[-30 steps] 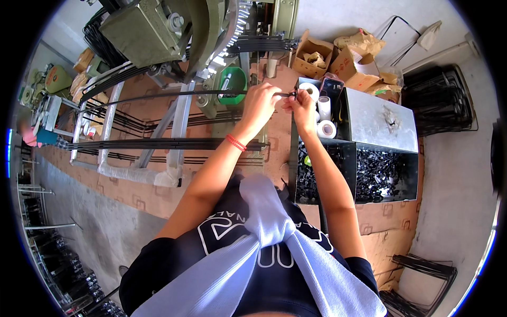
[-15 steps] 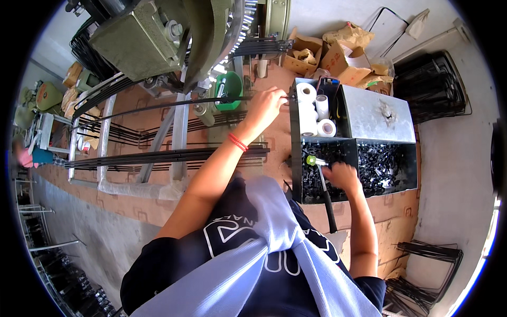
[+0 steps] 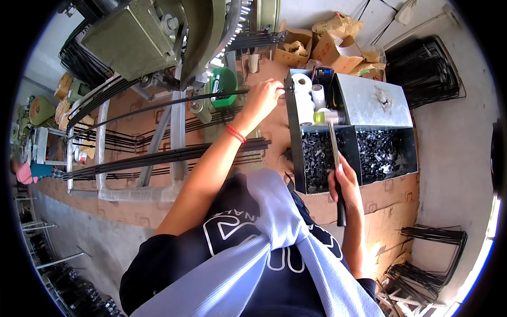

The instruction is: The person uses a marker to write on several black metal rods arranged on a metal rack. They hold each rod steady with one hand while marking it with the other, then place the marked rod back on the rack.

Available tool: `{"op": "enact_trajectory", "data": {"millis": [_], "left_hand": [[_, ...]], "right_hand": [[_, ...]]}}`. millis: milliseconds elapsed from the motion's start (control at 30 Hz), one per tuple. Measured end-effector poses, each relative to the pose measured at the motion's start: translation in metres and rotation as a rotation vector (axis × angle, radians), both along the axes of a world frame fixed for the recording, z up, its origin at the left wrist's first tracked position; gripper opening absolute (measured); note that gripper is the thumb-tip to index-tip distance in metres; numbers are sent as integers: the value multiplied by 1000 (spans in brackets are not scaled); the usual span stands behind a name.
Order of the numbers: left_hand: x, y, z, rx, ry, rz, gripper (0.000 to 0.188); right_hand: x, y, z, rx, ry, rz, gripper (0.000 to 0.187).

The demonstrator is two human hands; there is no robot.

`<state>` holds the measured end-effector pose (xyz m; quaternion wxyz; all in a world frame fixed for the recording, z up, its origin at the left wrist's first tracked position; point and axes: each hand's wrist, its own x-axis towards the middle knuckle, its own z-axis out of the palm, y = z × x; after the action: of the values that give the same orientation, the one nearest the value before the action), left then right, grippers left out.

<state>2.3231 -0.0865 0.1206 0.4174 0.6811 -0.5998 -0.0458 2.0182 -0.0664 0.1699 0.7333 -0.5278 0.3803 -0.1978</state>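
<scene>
My left hand (image 3: pixel 263 100), a red bracelet on its wrist, is closed around the right end of a long thin black rod (image 3: pixel 195 98). The rod runs off to the left, under the green machine. Just right of those fingers, the rod's tip is close to the top corner of a dark metal bin (image 3: pixel 297 153). In my right hand (image 3: pixel 346 181) is a hammer (image 3: pixel 335 145) with a black grip and a yellow-green face on its head. The hammer hangs over the bin's near left compartment, which holds small black parts (image 3: pixel 316 158); its head overlaps the white rolls (image 3: pixel 304 103).
A heavy green machine (image 3: pixel 137 39) stands at upper left. Below it, several black rods (image 3: pixel 169 154) rest across a wrapped metal frame (image 3: pixel 103 153). A green tub (image 3: pixel 226 84) sits behind my left hand. Cardboard boxes (image 3: pixel 338 53) stand beyond the bin.
My right hand has come off the small black parts and taken hold of the hammer, which was leaning on the bin; its head is raised toward the rolls. The left hand keeps its grip.
</scene>
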Motion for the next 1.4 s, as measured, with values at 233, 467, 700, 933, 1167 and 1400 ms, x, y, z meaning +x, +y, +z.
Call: {"op": "enact_trajectory", "data": {"millis": [233,467,700,933,1167,1400], "left_hand": [[3,-1,-1,-8,-33,10,14],[2,-2,1,38,-26,9,18],[0,-4,5,108,-111,16,21],[-2,-5,0,32,-126,20,19],[-1,-3,-2,-7,-109,22,16],[-3,-4,-5,-27,-97,30,13]], "right_hand": [[75,-14,-5,-83,-80,-163,48],[82,-10,-9,-10,-57,-73,48],[83,-12,-9,-19,-75,-64,49],[82,-18,-28,-76,-74,-206,48],[71,-23,-26,-52,-135,-246,46],[78,-24,-19,-45,-83,-143,48]]}}
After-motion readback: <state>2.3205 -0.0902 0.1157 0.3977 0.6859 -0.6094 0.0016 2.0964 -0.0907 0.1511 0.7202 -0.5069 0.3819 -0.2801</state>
